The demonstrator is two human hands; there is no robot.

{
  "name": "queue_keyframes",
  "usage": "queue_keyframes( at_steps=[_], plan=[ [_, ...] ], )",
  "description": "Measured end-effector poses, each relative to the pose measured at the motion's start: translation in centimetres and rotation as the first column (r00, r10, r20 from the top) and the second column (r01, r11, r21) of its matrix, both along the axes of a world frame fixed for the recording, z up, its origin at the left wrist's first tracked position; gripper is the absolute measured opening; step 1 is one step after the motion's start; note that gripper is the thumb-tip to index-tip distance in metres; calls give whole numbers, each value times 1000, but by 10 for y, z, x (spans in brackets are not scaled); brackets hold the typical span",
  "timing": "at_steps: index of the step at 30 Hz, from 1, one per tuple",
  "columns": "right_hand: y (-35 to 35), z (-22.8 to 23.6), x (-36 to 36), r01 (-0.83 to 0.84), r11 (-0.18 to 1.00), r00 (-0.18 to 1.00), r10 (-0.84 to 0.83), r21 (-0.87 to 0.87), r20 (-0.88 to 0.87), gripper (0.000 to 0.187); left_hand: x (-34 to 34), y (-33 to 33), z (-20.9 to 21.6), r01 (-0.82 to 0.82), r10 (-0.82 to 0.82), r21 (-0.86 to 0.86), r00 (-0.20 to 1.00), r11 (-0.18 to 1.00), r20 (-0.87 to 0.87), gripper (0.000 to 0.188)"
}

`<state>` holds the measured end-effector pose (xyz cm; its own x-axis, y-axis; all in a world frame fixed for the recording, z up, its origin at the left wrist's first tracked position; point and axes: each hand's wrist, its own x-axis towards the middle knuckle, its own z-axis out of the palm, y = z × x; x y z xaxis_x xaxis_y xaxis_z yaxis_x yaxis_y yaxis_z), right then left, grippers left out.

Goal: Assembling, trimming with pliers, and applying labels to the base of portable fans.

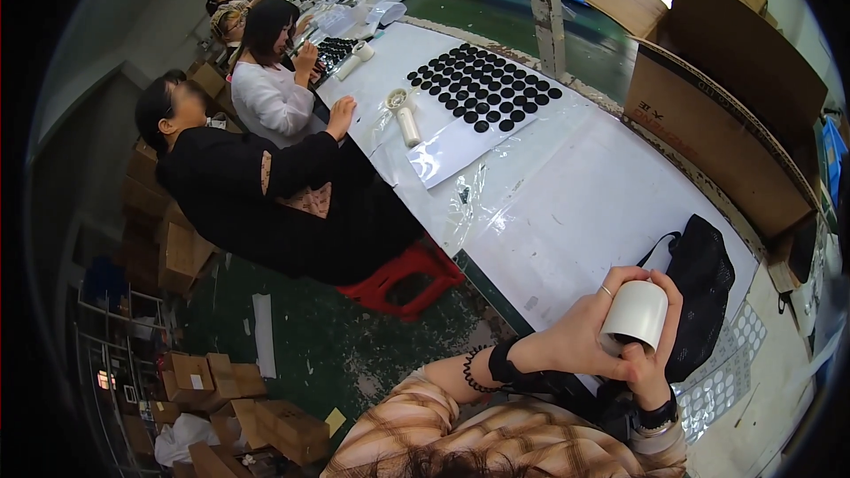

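A glossy white hollow cylinder (pixel 639 308) is held up between my two hands over the near end of the table. Its dark open end is turned down toward me. My left hand (pixel 575 329) wraps its left side, a ring on one finger and a black band with a coiled tie at the wrist. From the right, the fingers of my right hand (pixel 653 376) close round the same cylinder, with a fingertip at the rim of the opening. Just behind my right hand lies a black mesh fabric bag (pixel 704 274).
Black discs (pixel 482 84) lie in rows on the white-covered table (pixel 575 186), near a standing roll (pixel 408 127). Sheets of round stickers (pixel 726 363) lie at right. A large open carton (pixel 708 133) borders the far side. Co-workers sit along the left edge, one by a red stool (pixel 398 288).
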<state>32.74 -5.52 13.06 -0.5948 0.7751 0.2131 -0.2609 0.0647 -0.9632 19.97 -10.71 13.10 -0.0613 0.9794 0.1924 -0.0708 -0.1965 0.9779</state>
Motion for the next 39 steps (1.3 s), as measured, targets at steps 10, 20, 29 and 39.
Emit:
queue_keyframes(
  at_steps=[10, 20, 29, 39],
  plan=[
    [1, -3, 4, -3, 1000, 998, 1, 22, 57, 63, 0, 0, -1, 106, -100, -100, 993, 989, 63, 115],
    [0, -5, 3, 21, 999, 997, -23, 27, 72, 64, 1, -1, -7, -62, 66, 30, 984, 998, -168, 100],
    [-8, -6, 2, 47, 998, 999, -48, 38, 5, 70, 5, -5, -12, -74, 78, 33, 985, 997, -153, 99],
    [-7, -11, 2, 70, 997, 997, -71, 45, 32, 74, 8, -3, -21, -100, 108, 68, 986, 993, -130, 101]
  ],
)
